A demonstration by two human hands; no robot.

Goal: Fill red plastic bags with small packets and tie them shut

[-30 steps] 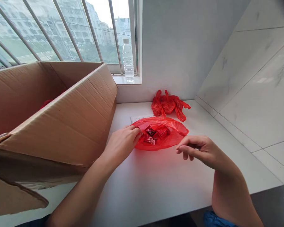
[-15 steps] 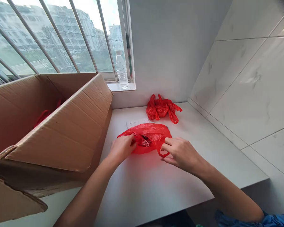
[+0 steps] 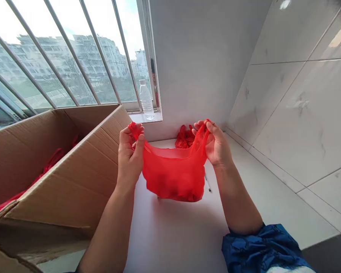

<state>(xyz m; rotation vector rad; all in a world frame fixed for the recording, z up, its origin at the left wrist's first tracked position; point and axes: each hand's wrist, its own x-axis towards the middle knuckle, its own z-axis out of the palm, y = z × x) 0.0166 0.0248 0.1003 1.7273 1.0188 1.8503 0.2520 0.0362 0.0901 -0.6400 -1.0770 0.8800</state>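
Note:
A red plastic bag (image 3: 174, 176) hangs upright by its two handles between my hands, above the white tabletop (image 3: 173, 235). My left hand (image 3: 130, 153) is closed round the left handle. The right handle is gripped by my right hand (image 3: 216, 142), fingers curled round it. Dark shapes show faintly through the bag's lower part, but I cannot tell what they are. Behind it, a second red plastic bag (image 3: 184, 137) lies against the wall, partly hidden by the held bag and my right hand.
A large open cardboard box (image 3: 82, 167) stands at the left with red plastic (image 3: 49, 165) inside. On the window sill is a clear water bottle (image 3: 146, 100). A pen (image 3: 207, 182) lies on the table, partly behind the held bag. A tiled wall (image 3: 295, 121) bounds the right side.
Both hands have risen, lifting the red plastic bag by its handles from the table. It lay flat with its mouth open before; now it hangs. The view has tilted upward slightly.

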